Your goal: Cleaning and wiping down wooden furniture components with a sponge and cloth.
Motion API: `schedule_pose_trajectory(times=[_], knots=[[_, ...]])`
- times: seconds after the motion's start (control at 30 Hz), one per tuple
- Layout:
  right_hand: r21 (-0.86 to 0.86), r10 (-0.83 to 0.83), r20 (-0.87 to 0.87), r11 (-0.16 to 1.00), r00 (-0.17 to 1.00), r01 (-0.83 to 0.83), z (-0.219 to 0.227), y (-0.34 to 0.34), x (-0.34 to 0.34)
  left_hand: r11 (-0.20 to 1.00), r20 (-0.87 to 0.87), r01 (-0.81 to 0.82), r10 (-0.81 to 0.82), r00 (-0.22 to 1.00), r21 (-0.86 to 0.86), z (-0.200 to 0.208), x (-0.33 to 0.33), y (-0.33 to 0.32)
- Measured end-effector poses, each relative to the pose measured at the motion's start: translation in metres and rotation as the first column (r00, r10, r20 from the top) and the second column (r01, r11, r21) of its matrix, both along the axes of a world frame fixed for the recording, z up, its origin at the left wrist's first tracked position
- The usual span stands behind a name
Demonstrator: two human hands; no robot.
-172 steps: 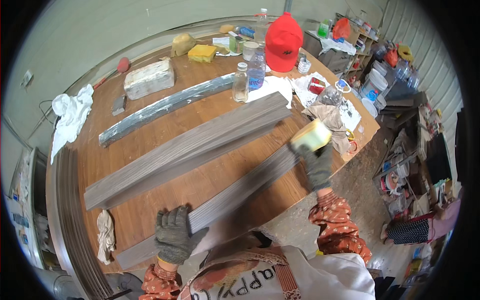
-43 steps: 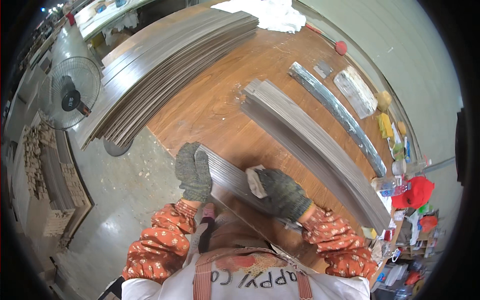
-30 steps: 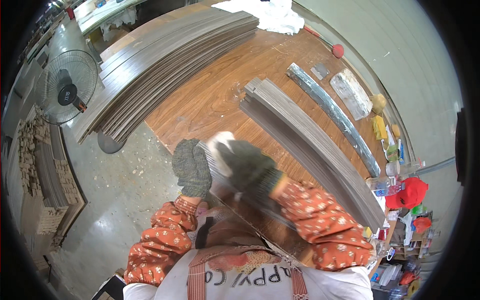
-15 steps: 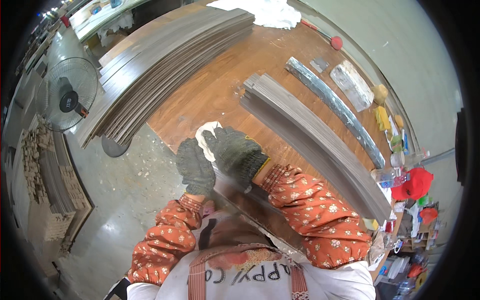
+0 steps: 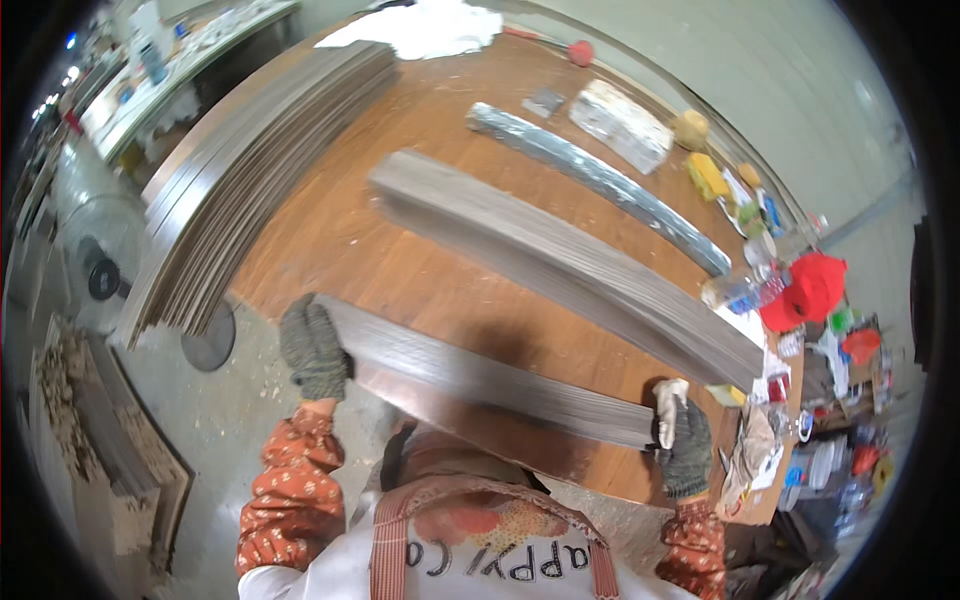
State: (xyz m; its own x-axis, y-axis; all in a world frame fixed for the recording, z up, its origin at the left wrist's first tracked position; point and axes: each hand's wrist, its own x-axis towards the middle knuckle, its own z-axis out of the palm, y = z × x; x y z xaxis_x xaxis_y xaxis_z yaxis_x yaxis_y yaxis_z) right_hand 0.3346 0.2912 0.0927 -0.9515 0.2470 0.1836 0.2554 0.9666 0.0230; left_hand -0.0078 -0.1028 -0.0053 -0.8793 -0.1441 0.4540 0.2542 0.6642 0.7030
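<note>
A long grey wood-grain plank [image 5: 480,378] lies along the table's near edge, slanting down to the right. At its left end my left hand [image 5: 314,350], in a dark grey knit glove, is closed on the end of the plank. My right hand [image 5: 688,452], gloved alike, is at the plank's right end with a white cloth [image 5: 668,400] in its grip. The cloth touches or nearly touches that end. Behind the plank lies a stack of similar narrow grey strips [image 5: 570,265].
A taller stack of grey planks [image 5: 265,180] stands at the table's left. Beyond the strips are a grey metallic bar [image 5: 600,185] and a whitish block [image 5: 622,125]. A red cap [image 5: 806,292] and bottles crowd the right. A fan [image 5: 104,280] stands on the floor at left.
My hands were together at the plank's left end with the cloth. Now they are apart, the right one with the cloth at the right end. The whole view has shifted to the right.
</note>
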Motion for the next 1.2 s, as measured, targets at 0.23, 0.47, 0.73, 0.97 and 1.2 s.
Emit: schedule_pose_trajectory(times=[0.23,0.47,0.73,0.97,1.2], knots=[[-0.365,-0.776,-0.161,0.620,0.610,0.694,-0.057,-0.008,0.090,0.811,-0.164,0.123,-0.260,0.952,-0.572,0.039,0.023,0.016],[-0.627,-0.971,-0.220,0.064,0.098,-0.777,-0.028,0.016,0.101,0.507,0.029,0.615,-0.757,0.653,-0.604,0.068,0.090,0.110],[-0.799,-0.920,-0.391,0.351,-0.021,-0.488,-0.019,0.096,0.134,0.432,0.063,0.726,-0.837,0.544,-0.536,0.068,0.115,0.137],[-0.719,-0.712,-0.614,0.683,0.340,0.132,0.084,0.178,0.030,0.487,0.057,0.676,-0.787,0.614,-0.554,0.072,0.127,0.140],[0.313,-0.124,-0.520,0.893,0.845,0.324,0.105,0.264,-0.114,0.522,0.069,0.624,-0.733,0.677,-0.581,0.075,0.143,0.142]])
